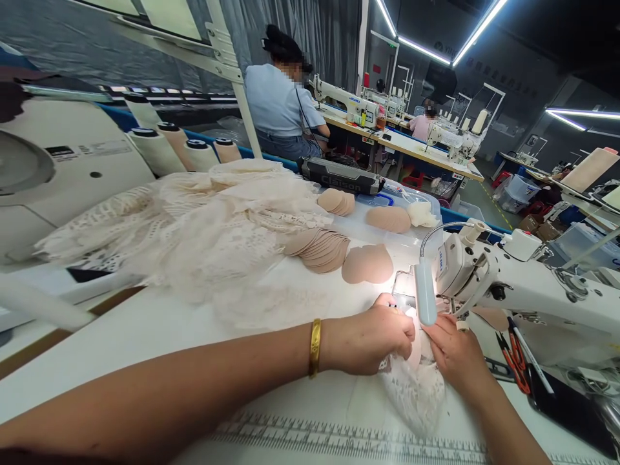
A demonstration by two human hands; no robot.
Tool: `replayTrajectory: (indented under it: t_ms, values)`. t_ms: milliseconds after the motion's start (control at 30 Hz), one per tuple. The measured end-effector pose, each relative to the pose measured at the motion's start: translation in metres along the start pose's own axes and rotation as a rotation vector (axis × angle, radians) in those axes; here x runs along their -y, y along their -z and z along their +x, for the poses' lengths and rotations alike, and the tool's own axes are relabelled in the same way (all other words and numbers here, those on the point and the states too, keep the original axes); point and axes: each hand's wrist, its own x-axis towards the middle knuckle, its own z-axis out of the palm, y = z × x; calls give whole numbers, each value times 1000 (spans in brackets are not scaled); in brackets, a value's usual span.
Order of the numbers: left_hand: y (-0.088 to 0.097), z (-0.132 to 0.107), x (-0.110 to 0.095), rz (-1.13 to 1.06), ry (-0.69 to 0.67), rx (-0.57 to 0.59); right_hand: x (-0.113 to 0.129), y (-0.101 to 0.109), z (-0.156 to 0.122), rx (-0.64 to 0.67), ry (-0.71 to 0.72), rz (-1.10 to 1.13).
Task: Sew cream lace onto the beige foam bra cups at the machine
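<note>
My left hand (387, 337), with a gold bracelet at the wrist, is closed on cream lace fabric (419, 394) in front of the sewing machine (513, 278). The lace hangs toward the table's front edge. A pale pink piece under the lamp lies between my hands, partly covered by them. My right hand (455, 355) rests on the fabric's right side, fingers stretched out toward the needle area. The clip-on lamp (425, 292) hides part of the needle and presser foot.
Beige cup-shaped pieces (320, 250) are fanned out behind my left hand, beside piled lace (217, 226). Orange-handled scissors (516, 361), a white pen and a dark phone-like object (571, 407) lie right. Thread cones (155, 148) stand left. A seated person (283, 103) works beyond.
</note>
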Motion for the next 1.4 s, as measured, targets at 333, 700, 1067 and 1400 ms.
replayTrajectory:
  t_ms: [333,700,1067,1400]
  values:
    - [1,1,7,-30,-4,-18,-1,-4,-3,-33,-14,-58]
    - [14,11,26,5,25,44,-3,-4,-4,-24,-28,-9]
    - [12,8,24,164,-33,30,0,8,0,-12,109,50]
    - [9,12,38,183,9,-18,-8,3,-6,-164,33,-69]
